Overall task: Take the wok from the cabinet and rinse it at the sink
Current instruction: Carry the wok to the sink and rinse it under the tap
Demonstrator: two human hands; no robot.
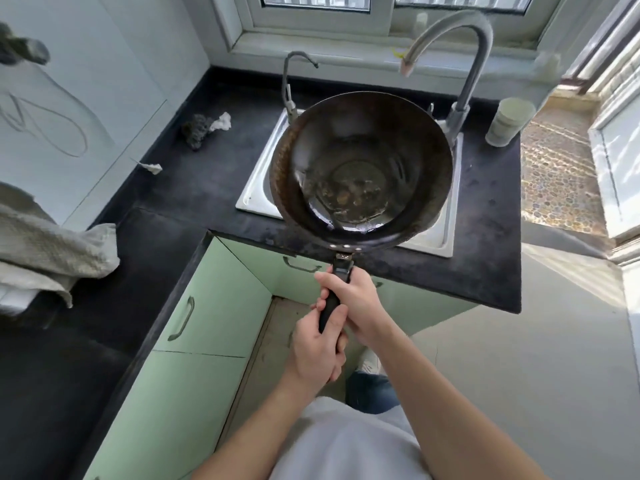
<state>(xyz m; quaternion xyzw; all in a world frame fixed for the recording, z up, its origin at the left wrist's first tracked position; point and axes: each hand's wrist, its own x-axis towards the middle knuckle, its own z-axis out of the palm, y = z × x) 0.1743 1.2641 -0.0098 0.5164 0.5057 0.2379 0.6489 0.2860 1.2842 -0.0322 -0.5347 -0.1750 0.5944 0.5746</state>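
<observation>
Right, we grip the wok [362,168] handle with both hands, left hand [320,344] behind right hand [356,299]. It hangs above the sink [258,188], under the faucet [450,64]. We keep it level, bowl centred below the spout.

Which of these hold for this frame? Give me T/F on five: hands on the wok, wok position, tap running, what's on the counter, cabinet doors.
1. Both hands grip the wok's handle. True: the left hand is nearer the body, the right hand nearer the wok.
2. The wok sits upside down on the counter. False: it is held open side up over the sink.
3. Water runs from the tall faucet. False: no stream shows.
4. A dark scrubber lies on the counter left of the sink. True.
5. The green cabinet doors in view hang wide open. False: those in view look shut.
</observation>
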